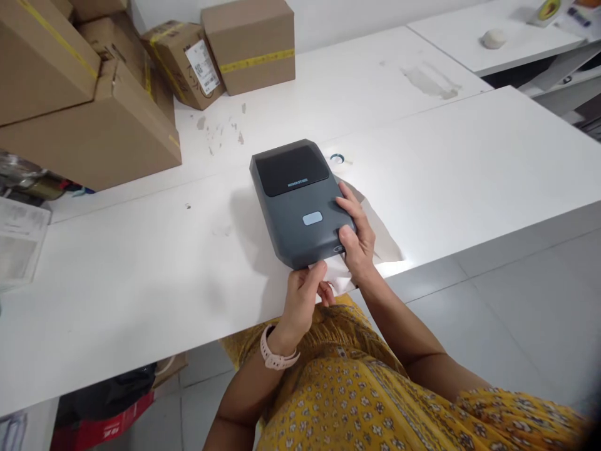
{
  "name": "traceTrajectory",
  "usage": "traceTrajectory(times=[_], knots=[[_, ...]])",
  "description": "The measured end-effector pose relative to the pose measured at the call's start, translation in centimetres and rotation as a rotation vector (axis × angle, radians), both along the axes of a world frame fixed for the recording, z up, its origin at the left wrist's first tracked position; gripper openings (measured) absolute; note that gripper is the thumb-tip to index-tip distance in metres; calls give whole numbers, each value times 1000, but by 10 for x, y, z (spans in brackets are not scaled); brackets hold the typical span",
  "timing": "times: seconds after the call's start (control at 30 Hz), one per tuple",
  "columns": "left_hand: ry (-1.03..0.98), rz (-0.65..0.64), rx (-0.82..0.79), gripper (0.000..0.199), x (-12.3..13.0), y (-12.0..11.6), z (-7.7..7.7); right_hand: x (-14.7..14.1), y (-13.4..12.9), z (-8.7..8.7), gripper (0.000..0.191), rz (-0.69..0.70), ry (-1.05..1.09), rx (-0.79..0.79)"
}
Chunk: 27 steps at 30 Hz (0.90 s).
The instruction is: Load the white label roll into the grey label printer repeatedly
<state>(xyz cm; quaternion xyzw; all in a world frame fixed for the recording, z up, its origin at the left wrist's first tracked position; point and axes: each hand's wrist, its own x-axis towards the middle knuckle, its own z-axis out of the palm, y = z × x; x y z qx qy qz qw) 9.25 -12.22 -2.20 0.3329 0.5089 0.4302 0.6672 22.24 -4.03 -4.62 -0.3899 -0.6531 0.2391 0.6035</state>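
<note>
White desk (469, 156) ran across most of the view, surface scuffed in patches. Stacked cardboard boxes (117, 131) stood at its far left, yellow tape across several.

Dark grey device (303, 203) was at mid-view, over the near part of the desk, in front of the wearer; whether its base touched the surface, could not tell. Long axis ran away from the wearer, far end leaning left, near end toward the body. Top face was up, lettering upright to the wearer. Body looked smooth and slab-like. Glossy black panel (291, 169) filled the far part of the top, pale lettering along its near edge. Nearer the wearer: rounded, pale blue patch (312, 218).

Pale sheet (385, 241) lay at its right, partly hidden. Right hand (361, 241) gripped the device at the near right corner, thumb on top. Left hand (302, 297) was curled at the near edge, thumb uppermost; hidden fingers, so could not tell whether it grasped anything. Pink wristband (275, 358) on that wrist. Small dark ring (337, 158) lay just beyond the device's right side.
</note>
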Motion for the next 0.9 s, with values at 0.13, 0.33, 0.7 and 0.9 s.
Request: traceTrajectory(times=[0.13,0.33,0.7,0.9], knots=[[95,36,138,53,6,-4,-10,0,-1,0,41,15,25,-26],[224,-66,205,56,-3,-8,-12,0,-4,3,42,-8,-29,-44],[1123,124,1151,21,-89,39,80,20,-2,66,31,-79,-793,231],[1164,380,1094,24,-108,80,50,12,13,82,34,56,-966,302]])
